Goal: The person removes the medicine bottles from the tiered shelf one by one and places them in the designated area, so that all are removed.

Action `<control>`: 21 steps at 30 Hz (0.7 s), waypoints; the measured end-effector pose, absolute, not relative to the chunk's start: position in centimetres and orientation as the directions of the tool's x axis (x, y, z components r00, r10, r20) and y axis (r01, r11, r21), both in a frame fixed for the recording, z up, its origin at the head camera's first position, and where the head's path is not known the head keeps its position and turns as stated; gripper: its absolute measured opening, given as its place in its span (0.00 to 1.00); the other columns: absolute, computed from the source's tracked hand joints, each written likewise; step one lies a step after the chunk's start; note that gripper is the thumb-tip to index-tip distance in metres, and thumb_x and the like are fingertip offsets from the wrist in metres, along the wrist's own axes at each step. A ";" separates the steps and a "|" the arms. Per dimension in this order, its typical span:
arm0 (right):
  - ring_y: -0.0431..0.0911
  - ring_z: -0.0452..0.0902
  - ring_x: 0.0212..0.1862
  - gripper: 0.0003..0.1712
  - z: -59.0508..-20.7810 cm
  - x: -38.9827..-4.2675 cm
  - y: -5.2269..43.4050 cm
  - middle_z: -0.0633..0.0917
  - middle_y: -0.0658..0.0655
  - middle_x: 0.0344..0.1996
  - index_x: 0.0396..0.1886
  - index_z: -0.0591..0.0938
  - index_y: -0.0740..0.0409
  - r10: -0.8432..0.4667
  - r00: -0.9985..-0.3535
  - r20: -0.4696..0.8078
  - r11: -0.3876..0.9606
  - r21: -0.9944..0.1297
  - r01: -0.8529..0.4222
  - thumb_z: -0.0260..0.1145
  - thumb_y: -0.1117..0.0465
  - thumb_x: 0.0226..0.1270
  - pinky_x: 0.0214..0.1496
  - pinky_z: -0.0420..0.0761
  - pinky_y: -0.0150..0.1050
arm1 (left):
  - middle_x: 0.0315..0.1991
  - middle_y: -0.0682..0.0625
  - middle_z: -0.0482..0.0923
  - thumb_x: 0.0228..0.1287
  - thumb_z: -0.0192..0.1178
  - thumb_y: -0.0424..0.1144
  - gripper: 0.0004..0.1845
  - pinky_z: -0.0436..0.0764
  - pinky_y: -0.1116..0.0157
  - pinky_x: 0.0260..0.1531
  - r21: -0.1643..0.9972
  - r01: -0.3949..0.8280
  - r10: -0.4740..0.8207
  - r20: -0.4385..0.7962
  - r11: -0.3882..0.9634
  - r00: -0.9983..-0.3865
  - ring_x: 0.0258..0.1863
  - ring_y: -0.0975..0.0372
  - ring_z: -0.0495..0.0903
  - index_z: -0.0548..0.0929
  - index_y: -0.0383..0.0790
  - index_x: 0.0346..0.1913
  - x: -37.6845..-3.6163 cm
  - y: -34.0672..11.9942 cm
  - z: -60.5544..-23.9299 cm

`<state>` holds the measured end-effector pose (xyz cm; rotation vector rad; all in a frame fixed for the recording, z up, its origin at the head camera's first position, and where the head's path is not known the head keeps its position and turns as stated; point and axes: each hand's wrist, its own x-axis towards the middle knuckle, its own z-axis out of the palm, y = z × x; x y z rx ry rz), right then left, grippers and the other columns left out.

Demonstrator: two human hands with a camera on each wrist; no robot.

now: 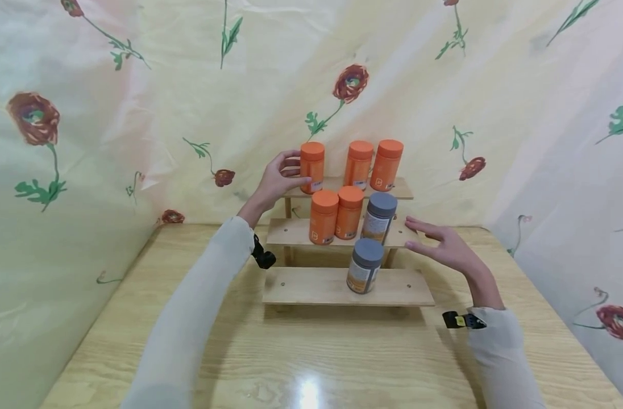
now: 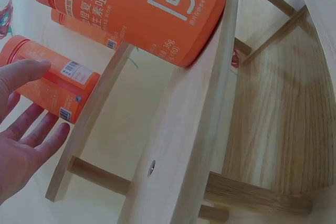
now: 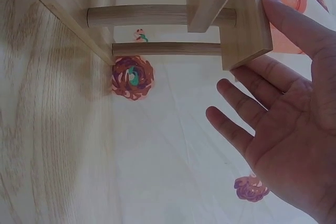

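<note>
My left hand (image 1: 281, 177) is at the left end of the top shelf, its thumb in front of an orange jar (image 1: 312, 167) and its fingers at the side and behind, holding it upright. The left wrist view shows this jar (image 2: 50, 85) with its base at the shelf board. My right hand (image 1: 444, 247) is beside the right end of the middle shelf (image 1: 291, 232), fingers straight and spread. In the right wrist view its thumb and fingers lie about the shelf's end board (image 3: 247, 30); whether they press it, I cannot tell.
Two more orange jars (image 1: 360, 165) stand on the top shelf's right. The middle shelf holds two orange jars (image 1: 324, 218) and a grey-lidded jar (image 1: 378, 218). Another grey-lidded jar (image 1: 365, 267) stands on the bottom shelf (image 1: 311, 287). The wooden rack stands on a table (image 1: 342, 358) before a flowered cloth.
</note>
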<state>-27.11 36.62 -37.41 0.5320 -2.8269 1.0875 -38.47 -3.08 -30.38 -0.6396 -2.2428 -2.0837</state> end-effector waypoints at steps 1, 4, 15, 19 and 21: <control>0.57 0.60 0.69 0.32 -37.3 -27.0 36.7 0.65 0.49 0.69 0.66 0.68 0.39 -0.293 -0.938 0.183 0.689 -0.640 -0.340 0.65 0.49 0.62 0.63 0.63 0.62 | 0.60 0.42 0.70 0.53 0.68 0.31 0.35 0.76 0.58 0.56 0.952 0.306 0.288 0.284 0.032 -0.915 0.58 0.50 0.74 0.66 0.43 0.64 -38.5 -3.0 -30.3; 0.58 0.59 0.69 0.32 -36.5 -26.5 36.4 0.65 0.51 0.69 0.66 0.69 0.42 -0.284 -0.943 0.175 0.684 -0.652 -0.327 0.66 0.50 0.62 0.63 0.63 0.63 | 0.59 0.42 0.71 0.53 0.69 0.32 0.35 0.76 0.58 0.56 0.948 0.315 0.291 0.291 0.039 -0.912 0.57 0.51 0.74 0.66 0.43 0.64 -38.6 -2.9 -30.2; 0.60 0.59 0.69 0.32 -34.8 -25.1 34.9 0.65 0.58 0.69 0.66 0.69 0.51 -0.290 -0.943 0.164 0.681 -0.656 -0.324 0.66 0.54 0.63 0.64 0.62 0.63 | 0.54 0.45 0.74 0.51 0.71 0.37 0.34 0.78 0.60 0.53 0.934 0.350 0.216 0.329 0.067 -0.919 0.52 0.55 0.77 0.69 0.45 0.61 -38.6 -2.0 -30.7; 0.60 0.59 0.69 0.32 -34.9 -25.1 34.8 0.65 0.58 0.69 0.66 0.69 0.51 -0.299 -0.939 0.172 0.679 -0.653 -0.336 0.65 0.54 0.63 0.64 0.62 0.63 | 0.53 0.45 0.74 0.50 0.72 0.37 0.34 0.78 0.60 0.53 0.933 0.353 0.190 0.335 0.068 -0.923 0.51 0.55 0.77 0.69 0.45 0.60 -38.6 -1.8 -30.9; 0.60 0.59 0.69 0.32 -34.9 -25.1 34.8 0.65 0.58 0.69 0.66 0.69 0.52 -0.306 -0.936 0.175 0.677 -0.651 -0.343 0.65 0.54 0.63 0.64 0.61 0.63 | 0.53 0.45 0.74 0.49 0.72 0.37 0.34 0.78 0.61 0.53 0.933 0.354 0.182 0.337 0.069 -0.924 0.51 0.55 0.77 0.69 0.45 0.60 -38.7 -1.7 -31.0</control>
